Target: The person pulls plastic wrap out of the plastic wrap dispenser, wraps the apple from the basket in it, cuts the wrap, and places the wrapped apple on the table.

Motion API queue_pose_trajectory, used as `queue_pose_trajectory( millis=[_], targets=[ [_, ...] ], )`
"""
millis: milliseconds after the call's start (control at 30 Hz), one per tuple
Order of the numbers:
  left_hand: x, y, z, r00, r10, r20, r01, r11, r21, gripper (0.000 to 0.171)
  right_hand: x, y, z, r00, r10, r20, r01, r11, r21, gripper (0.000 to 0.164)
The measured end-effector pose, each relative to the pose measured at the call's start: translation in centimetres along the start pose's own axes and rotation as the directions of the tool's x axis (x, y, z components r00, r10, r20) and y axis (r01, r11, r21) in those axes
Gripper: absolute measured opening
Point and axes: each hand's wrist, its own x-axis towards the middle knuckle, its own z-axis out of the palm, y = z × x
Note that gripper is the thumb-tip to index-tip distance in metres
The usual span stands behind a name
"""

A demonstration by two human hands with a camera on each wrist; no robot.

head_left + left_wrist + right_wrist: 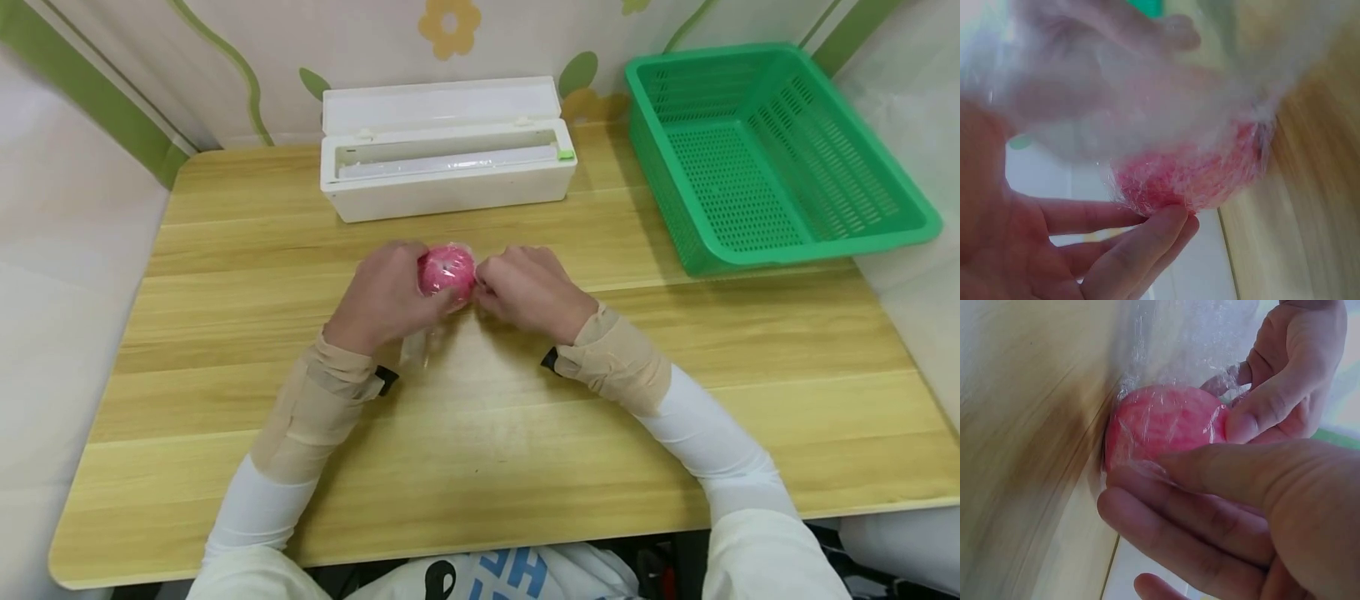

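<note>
A pinkish-red apple (pixel 447 273), wrapped in clear plastic film (pixel 1166 350), sits on the table between both hands. My left hand (pixel 390 292) holds it from the left, with fingers and thumb around its side. From the right, my right hand (pixel 528 287) pinches the film close against the apple's side, as the right wrist view shows. Loose film hangs from the wrap below the left hand. Blurry film covers much of the apple in the left wrist view.
Behind the hands stands a white cling film dispenser (pixel 450 196), its lid raised and a film roll (pixel 450 164) inside. A green plastic basket (pixel 705 242) stands at the back right of the wooden table (pixel 480 467). Patterned curtain-like sheeting borders the back.
</note>
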Motion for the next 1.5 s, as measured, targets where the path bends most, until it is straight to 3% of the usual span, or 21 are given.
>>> queue_pose_trajectory(
  millis=[300, 367, 467, 567, 833, 1067, 1200, 1400, 1500],
  targets=[
    [-0.3, 0.8, 1.2, 0.993, -0.022, -0.113, 0.035, 0.992, 0.119, 0.051, -0.2, -1.3, 0.3, 0.985, 0.146, 0.088, -0.155, 0.982, 0.112, 0.011],
    [-0.4, 1.0, 1.5, 0.99, -0.017, -0.139, 0.038, 0.987, 0.155, 0.052, -0.5, -1.8, 0.2, 0.98, 0.167, 0.107, -0.179, 0.976, 0.121, 0.021],
    [-0.4, 1.3, 1.9, 0.985, -0.021, -0.169, 0.055, 0.979, 0.199, 0.053, -1.0, -2.7, 0.1, 0.973, 0.185, 0.141, -0.201, 0.973, 0.114, 0.055],
    [-0.5, 1.4, 2.1, 0.98, -0.027, -0.198, 0.071, 0.973, 0.22, 0.054, -1.5, -3.5, 0.0, 0.966, 0.189, 0.178, -0.214, 0.968, 0.13, 0.077],
    [-0.4, 1.3, 2.1, 0.974, -0.003, -0.225, 0.055, 0.973, 0.226, 0.059, -2.2, -4.4, -0.2, 0.965, 0.107, 0.239, -0.172, 0.948, 0.269, 0.072],
    [-0.1, 0.1, 0.9, 0.98, -0.112, -0.162, 0.129, 0.987, 0.098, 0.052, -1.7, -4.1, -0.4, 0.969, 0.042, 0.245, -0.155, 0.871, 0.466, 0.074],
    [-0.1, 0.0, 0.8, 0.98, -0.115, -0.165, 0.132, 0.986, 0.098, 0.052, -1.5, -4.6, 0.0, 0.976, 0.035, 0.216, -0.149, 0.828, 0.541, 0.074],
    [0.0, -0.2, 0.4, 0.978, -0.096, -0.187, 0.115, 0.989, 0.095, 0.051, -1.1, -4.6, 1.3, 0.996, -0.011, 0.09, -0.058, 0.681, 0.73, 0.075],
    [0.1, -0.7, 0.0, 0.976, -0.118, -0.185, 0.132, 0.989, 0.063, 0.051, -0.6, -3.8, 1.6, 0.996, -0.035, 0.088, -0.047, 0.624, 0.78, 0.072]
  ],
)
